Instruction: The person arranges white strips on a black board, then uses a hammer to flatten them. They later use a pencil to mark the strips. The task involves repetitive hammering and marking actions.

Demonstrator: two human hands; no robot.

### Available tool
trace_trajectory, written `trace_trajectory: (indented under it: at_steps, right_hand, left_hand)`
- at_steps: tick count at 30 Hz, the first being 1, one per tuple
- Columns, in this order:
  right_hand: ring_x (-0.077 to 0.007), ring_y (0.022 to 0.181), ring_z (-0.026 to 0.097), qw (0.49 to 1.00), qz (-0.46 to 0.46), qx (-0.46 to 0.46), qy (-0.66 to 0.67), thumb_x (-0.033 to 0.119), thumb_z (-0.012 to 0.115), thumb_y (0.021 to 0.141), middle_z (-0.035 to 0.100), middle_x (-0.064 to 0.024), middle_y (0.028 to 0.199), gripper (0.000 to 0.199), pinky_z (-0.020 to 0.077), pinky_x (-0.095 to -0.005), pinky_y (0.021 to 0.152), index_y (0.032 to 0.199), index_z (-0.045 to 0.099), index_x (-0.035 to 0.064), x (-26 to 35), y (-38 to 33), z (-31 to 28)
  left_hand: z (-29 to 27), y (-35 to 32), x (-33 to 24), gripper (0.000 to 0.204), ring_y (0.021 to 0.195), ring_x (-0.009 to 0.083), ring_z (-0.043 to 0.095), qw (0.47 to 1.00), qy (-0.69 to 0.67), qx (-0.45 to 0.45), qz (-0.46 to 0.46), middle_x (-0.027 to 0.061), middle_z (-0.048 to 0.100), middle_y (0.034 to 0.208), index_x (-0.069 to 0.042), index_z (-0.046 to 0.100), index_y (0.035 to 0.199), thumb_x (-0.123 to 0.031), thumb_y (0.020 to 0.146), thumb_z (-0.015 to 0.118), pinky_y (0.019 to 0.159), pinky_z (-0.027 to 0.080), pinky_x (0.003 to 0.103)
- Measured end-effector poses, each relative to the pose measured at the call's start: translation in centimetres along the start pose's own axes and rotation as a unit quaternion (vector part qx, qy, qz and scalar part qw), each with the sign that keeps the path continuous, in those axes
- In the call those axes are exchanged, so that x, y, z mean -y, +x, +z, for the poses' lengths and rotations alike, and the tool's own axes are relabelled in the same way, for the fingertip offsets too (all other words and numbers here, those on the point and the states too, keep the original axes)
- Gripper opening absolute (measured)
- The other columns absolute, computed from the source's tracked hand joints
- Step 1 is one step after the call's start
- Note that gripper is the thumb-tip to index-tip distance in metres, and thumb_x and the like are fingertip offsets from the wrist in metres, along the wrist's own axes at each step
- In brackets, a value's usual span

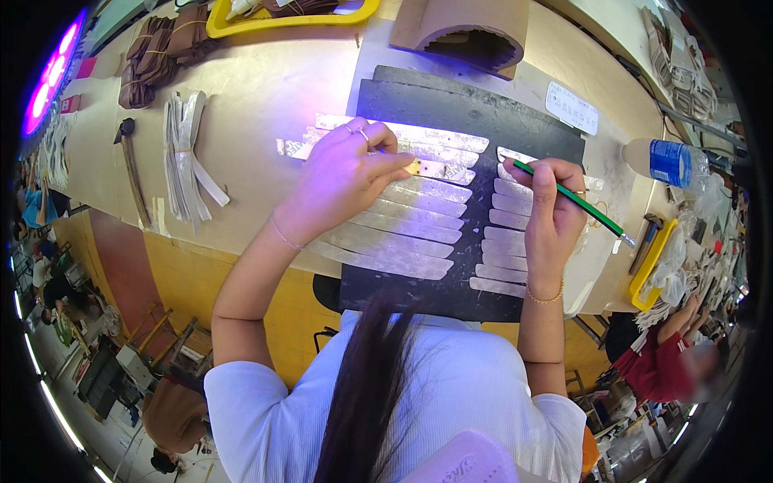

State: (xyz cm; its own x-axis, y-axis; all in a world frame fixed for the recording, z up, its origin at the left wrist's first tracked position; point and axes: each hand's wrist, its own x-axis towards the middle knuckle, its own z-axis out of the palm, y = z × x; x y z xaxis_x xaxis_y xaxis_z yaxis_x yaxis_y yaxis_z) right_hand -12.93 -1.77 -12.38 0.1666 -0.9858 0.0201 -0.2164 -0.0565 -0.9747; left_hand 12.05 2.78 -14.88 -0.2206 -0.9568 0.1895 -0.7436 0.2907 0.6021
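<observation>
My left hand [342, 169] reaches over a column of pale silvery strips [415, 229]. Thumb and fingers pinch a small yellow piece with dark dots [414, 167] against one of the upper strips. My right hand [555, 213] grips a green pencil [594, 211], its writing end pointing up-left over a second column of shorter-looking strips [506, 219]; the palm hides part of that column. Both columns lie side by side on a black board [475, 109], the left one extending past its edge. Some upper strips carry printed marks.
Left on the table are a banded bundle of pale strips [183, 153], a hammer [133, 173] and brown bundles [153, 60]. A yellow tray [282, 26] and a curved brown block [459, 36] stand behind. Rightward are a white card [572, 109], a bottle [670, 164] and another tray [652, 266].
</observation>
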Motion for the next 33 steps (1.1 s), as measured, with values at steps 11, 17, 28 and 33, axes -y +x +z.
trace_trajectory:
  at_steps: [11,17,28,33]
  right_hand:
    - [-0.0146,0.087,0.068,1.000,0.000,0.006,0.019,0.015,0.056,0.100,0.063,-0.0077,0.090,0.017,0.0507,-0.0235,0.078,0.097,0.055,-0.0021,0.23,-0.45,0.25]
    - [-0.0159,0.088,0.068,0.999,0.006,0.015,0.031,0.015,0.056,0.100,0.063,-0.0081,0.090,0.018,0.0513,-0.0239,0.077,0.098,0.055,-0.0023,0.43,-0.57,0.40]
    - [-0.0165,0.089,0.069,0.999,0.003,0.028,0.017,0.016,0.056,0.100,0.064,-0.0077,0.090,0.018,0.0502,-0.0235,0.077,0.099,0.055,-0.0024,0.22,-0.65,0.39]
    - [-0.0252,0.092,0.070,0.998,0.013,0.056,0.011,0.019,0.051,0.102,0.062,-0.0111,0.096,0.020,0.0547,-0.0316,0.085,0.101,0.052,-0.0012,0.24,-0.77,0.24]
  left_hand:
    - [0.22,0.35,-0.61,0.018,0.076,0.0190,0.055,1.000,0.010,-0.009,0.027,0.0014,0.059,0.081,-0.011,0.076,0.092,-0.016,0.074,0.079,0.065,0.046,0.032]
    - [0.36,0.51,-0.60,0.016,0.075,0.0185,0.054,0.999,0.023,-0.005,0.031,0.0004,0.058,0.081,-0.012,0.076,0.091,-0.018,0.076,0.077,0.065,0.045,0.032]
    - [0.33,0.55,-0.48,0.018,0.074,0.0195,0.054,1.000,0.011,0.000,0.027,0.0018,0.059,0.081,-0.012,0.077,0.093,-0.014,0.075,0.078,0.064,0.046,0.032]
    - [0.17,0.49,-0.42,0.019,0.075,0.0203,0.055,1.000,0.000,0.011,0.017,0.0031,0.059,0.082,-0.010,0.077,0.093,-0.013,0.075,0.078,0.065,0.046,0.032]
